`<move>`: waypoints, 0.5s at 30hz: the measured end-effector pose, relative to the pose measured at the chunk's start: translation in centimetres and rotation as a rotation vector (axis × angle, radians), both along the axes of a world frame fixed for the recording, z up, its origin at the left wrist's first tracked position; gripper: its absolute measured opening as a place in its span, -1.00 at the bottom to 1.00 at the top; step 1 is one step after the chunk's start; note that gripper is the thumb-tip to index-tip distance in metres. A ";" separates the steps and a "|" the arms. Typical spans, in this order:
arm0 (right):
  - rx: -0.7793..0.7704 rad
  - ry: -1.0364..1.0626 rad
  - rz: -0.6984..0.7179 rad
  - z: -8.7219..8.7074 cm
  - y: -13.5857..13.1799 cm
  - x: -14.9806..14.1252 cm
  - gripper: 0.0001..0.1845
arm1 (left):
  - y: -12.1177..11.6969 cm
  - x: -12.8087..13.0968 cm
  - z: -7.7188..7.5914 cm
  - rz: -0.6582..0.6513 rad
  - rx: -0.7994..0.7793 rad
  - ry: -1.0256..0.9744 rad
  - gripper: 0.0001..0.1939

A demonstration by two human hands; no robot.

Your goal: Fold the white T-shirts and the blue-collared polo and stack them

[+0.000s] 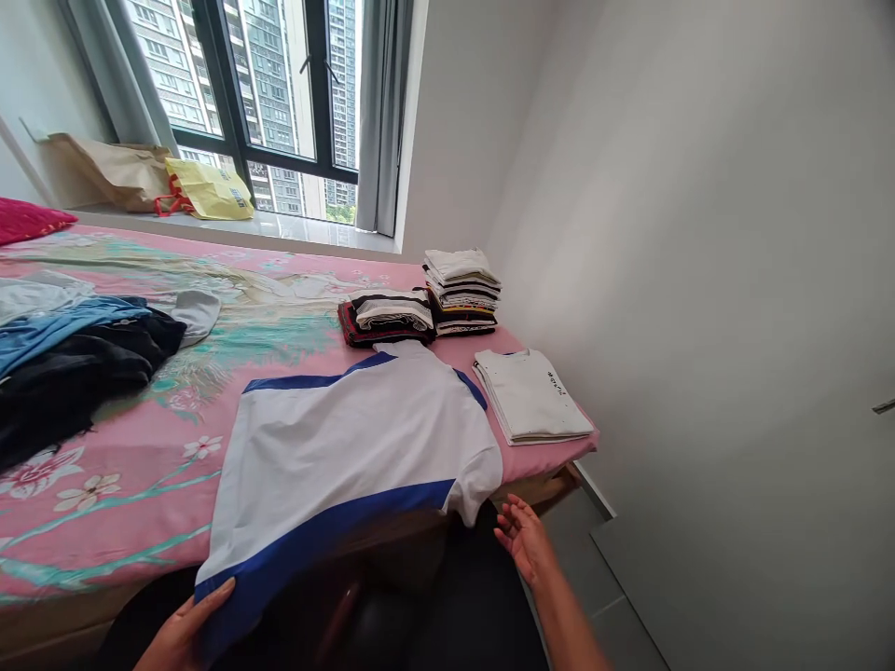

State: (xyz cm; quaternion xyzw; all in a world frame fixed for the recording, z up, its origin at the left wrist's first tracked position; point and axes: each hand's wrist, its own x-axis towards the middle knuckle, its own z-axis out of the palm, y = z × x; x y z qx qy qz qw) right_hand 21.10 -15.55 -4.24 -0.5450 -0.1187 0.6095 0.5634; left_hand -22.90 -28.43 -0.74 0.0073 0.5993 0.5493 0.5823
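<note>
A white shirt with blue side panels point(350, 438) lies spread across the near edge of the bed, its collar pointing away and one short sleeve drooping over the edge. At the lower left, my left hand point(185, 629) grips the blue hem corner between thumb and fingers. My right hand point(523, 540) hovers just beside the drooping sleeve, apart from it, with loosely curled, parted fingers and nothing in them. Right of the shirt sits a folded white shirt point(531, 396) with dark lettering.
Behind the shirt stand a tall pile of folded clothes point(462, 289) and a lower dark pile point(386, 319). Loose clothes point(84, 354) are heaped at left on the pink flowered bedsheet point(188, 419). Paper bags point(210, 189) rest on the windowsill. A wall point(699, 233) closes off the right.
</note>
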 end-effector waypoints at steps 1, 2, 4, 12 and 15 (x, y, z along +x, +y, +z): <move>-0.002 -0.005 -0.002 -0.8 0.2 -0.2 -0.52 | 0.1 0.4 0.1 0.021 -0.001 0.003 -0.60; 0.016 -0.006 -0.001 -1.3 0.5 -0.4 -0.51 | 0.1 0.8 0.2 0.042 -0.006 0.008 -0.62; 0.080 -0.005 0.027 -1.8 1.4 -0.8 -0.56 | 0.2 1.0 0.3 0.061 -0.029 0.010 -0.64; 0.217 -0.167 0.256 -1.4 2.5 -1.1 -0.55 | -0.3 -0.5 -2.7 -0.063 -0.053 0.154 -0.62; 0.270 -0.237 0.112 -1.2 1.6 -0.3 -0.60 | -1.0 -0.5 -3.2 -0.199 -0.056 0.189 -0.62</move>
